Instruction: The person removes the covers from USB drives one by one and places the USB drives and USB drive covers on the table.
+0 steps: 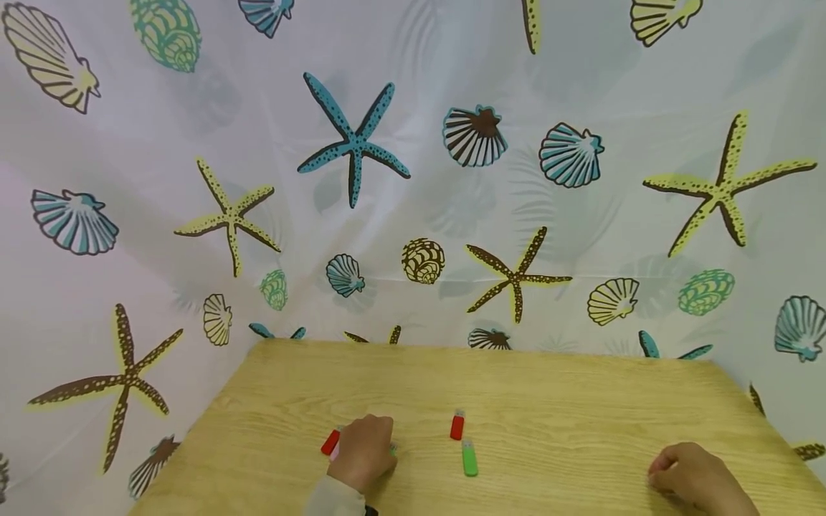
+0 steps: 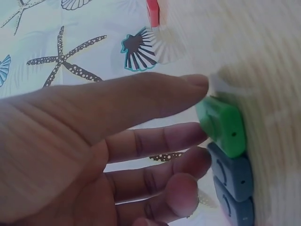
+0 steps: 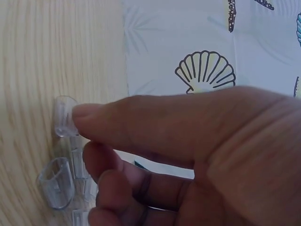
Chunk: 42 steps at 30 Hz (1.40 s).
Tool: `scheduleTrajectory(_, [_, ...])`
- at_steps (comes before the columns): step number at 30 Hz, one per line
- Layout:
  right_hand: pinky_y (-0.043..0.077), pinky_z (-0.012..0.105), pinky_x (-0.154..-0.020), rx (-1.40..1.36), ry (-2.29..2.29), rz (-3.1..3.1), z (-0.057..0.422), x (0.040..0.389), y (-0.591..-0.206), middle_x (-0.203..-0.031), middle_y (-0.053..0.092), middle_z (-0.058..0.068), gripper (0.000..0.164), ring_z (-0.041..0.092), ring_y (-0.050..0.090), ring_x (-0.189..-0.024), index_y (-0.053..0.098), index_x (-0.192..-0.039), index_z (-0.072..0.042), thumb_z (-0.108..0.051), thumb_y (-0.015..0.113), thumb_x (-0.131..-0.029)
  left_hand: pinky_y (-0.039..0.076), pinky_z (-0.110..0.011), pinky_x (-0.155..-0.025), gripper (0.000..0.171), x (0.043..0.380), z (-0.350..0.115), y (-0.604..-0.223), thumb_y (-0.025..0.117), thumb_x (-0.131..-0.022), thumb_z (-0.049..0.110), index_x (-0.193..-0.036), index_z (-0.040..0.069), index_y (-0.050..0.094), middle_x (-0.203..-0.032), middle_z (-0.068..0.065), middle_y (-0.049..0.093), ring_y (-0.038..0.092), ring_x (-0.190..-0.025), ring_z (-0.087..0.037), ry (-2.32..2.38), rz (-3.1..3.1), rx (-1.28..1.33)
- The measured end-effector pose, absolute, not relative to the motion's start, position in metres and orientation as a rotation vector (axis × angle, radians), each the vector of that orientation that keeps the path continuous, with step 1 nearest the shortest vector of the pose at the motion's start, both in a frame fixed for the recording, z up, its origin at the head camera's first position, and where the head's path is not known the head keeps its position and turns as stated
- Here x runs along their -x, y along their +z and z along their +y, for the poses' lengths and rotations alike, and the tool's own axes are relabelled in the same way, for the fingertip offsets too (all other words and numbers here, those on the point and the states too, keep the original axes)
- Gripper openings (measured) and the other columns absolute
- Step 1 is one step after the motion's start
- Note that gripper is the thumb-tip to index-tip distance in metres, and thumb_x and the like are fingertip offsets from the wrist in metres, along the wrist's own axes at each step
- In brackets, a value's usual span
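My left hand (image 1: 364,451) is over a small row of USB sticks on the table's left part. In the left wrist view its thumb and index fingertips are spread at a green USB stick (image 2: 225,127), seemingly touching it. Two dark grey-blue sticks (image 2: 232,170) lie right beside the green one. A red USB stick (image 1: 330,442) shows past the left hand. On the right, my right hand (image 1: 697,476) is low over the table, fingers bent. Its thumb tip overlaps a clear plastic cap (image 3: 63,117); another clear cap (image 3: 57,183) lies nearby, with several more partly hidden behind the fingers.
Mid-table lie another red USB stick (image 1: 457,426) and another green USB stick (image 1: 470,459), close together. The wooden table (image 1: 581,401) is bounded at the back and sides by a white curtain (image 1: 413,215) printed with shells and starfish.
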State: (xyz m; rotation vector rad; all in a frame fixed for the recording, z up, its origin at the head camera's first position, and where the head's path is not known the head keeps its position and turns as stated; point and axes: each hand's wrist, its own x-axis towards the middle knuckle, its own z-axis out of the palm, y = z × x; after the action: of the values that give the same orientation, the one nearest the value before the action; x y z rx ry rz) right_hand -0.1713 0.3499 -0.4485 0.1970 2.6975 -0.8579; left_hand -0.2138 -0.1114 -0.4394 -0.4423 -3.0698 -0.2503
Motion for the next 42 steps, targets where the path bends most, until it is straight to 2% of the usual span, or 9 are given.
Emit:
scheduleTrajectory(4, [0.044,0.033,-0.056,-0.208,-0.887,2.693,0.347,0.17,-0.442,-0.078,0.061,0.001,0.016,0.018,0.05,-0.063,0.066,-0.09,-0.002,-0.018,0.065,-0.089,0.035,-0.031,-0.042,0.027,0.212,-0.107,-0.434,0.076,-0.07,0.014,-0.064,0.012,0.05,-0.054,0.004,0.046,0.041,-0.048,-0.012,-0.252,-3.015,0.475])
scheduleTrajectory(8, [0.045,0.034,-0.058,-0.194,-0.868,2.721,0.34,0.172,-0.435,-0.081,0.062,0.001,0.016,0.018,0.051,-0.066,0.066,-0.09,-0.003,-0.019,0.064,-0.09,0.039,-0.035,-0.041,0.022,0.21,-0.102,-0.431,0.073,-0.07,0.014,-0.064,0.011,0.052,-0.055,0.001,0.051,0.048,-0.048,-0.015,-0.26,-2.969,0.487])
scheduleTrajectory(15, [0.048,0.042,-0.066,-0.061,-0.784,2.805,0.317,0.176,-0.427,-0.098,0.067,0.01,0.017,0.022,0.058,-0.08,0.066,-0.088,-0.007,-0.023,0.068,-0.087,0.045,-0.035,-0.044,0.027,0.208,-0.089,-0.432,0.076,-0.076,0.031,-0.073,0.009,0.061,-0.061,-0.001,0.059,0.057,-0.052,-0.018,-0.239,-2.98,0.509])
scheduleTrajectory(19, [0.047,0.041,-0.066,-0.021,-0.771,2.83,0.301,0.179,-0.429,-0.098,0.067,0.01,0.013,0.022,0.057,-0.081,0.066,-0.085,-0.009,-0.021,0.069,-0.085,0.045,-0.033,-0.044,0.029,0.207,-0.078,-0.437,0.075,-0.078,0.036,-0.075,0.009,0.063,-0.062,0.0,0.058,0.054,-0.052,-0.015,-0.238,-3.01,0.508])
scheduleTrajectory(26, [0.046,0.04,-0.065,0.015,-0.761,2.873,0.281,0.177,-0.423,-0.093,0.066,0.006,0.011,0.019,0.053,-0.074,0.064,-0.082,-0.01,-0.02,0.07,-0.084,0.04,-0.029,-0.042,0.035,0.201,-0.056,-0.433,0.076,-0.078,0.039,-0.067,0.011,0.057,-0.056,0.003,0.05,0.045,-0.048,-0.01,-0.261,-2.973,0.537])
scheduleTrajectory(31, [0.045,0.036,-0.062,0.01,-0.769,2.879,0.271,0.176,-0.42,-0.089,0.065,0.003,0.011,0.018,0.05,-0.07,0.063,-0.081,-0.01,-0.018,0.07,-0.084,0.027,-0.025,-0.036,0.049,0.2,-0.038,-0.439,0.072,-0.079,0.047,-0.052,0.015,0.046,-0.047,0.008,0.031,0.028,-0.044,-0.008,-0.212,-2.984,0.524])
scheduleTrajectory(34, [0.044,0.035,-0.06,0.015,-0.781,2.878,0.266,0.175,-0.42,-0.086,0.064,0.002,0.011,0.018,0.049,-0.068,0.063,-0.08,-0.01,-0.018,0.07,-0.083,0.02,-0.024,-0.036,0.056,0.198,-0.027,-0.44,0.069,-0.081,0.048,-0.047,0.016,0.038,-0.046,0.007,0.022,0.023,-0.043,-0.009,-0.196,-3.019,0.497])
scheduleTrajectory(40, [0.043,0.035,-0.06,0.019,-0.782,2.884,0.26,0.175,-0.419,-0.084,0.064,0.001,0.011,0.017,0.049,-0.067,0.063,-0.078,-0.011,-0.018,0.07,-0.083,0.025,-0.024,-0.037,0.051,0.195,-0.009,-0.44,0.069,-0.08,0.05,-0.05,0.013,0.049,-0.046,0.004,0.035,0.031,-0.043,-0.01,-0.138,-3.048,0.471])
scheduleTrajectory(42, [0.044,0.035,-0.061,0.023,-0.78,2.89,0.259,0.175,-0.419,-0.084,0.064,0.0,0.011,0.017,0.049,-0.067,0.063,-0.078,-0.011,-0.018,0.07,-0.083,0.025,-0.023,-0.038,0.052,0.194,-0.005,-0.441,0.069,-0.08,0.051,-0.05,0.014,0.048,-0.046,0.004,0.035,0.031,-0.043,-0.01,-0.093,-3.033,0.476])
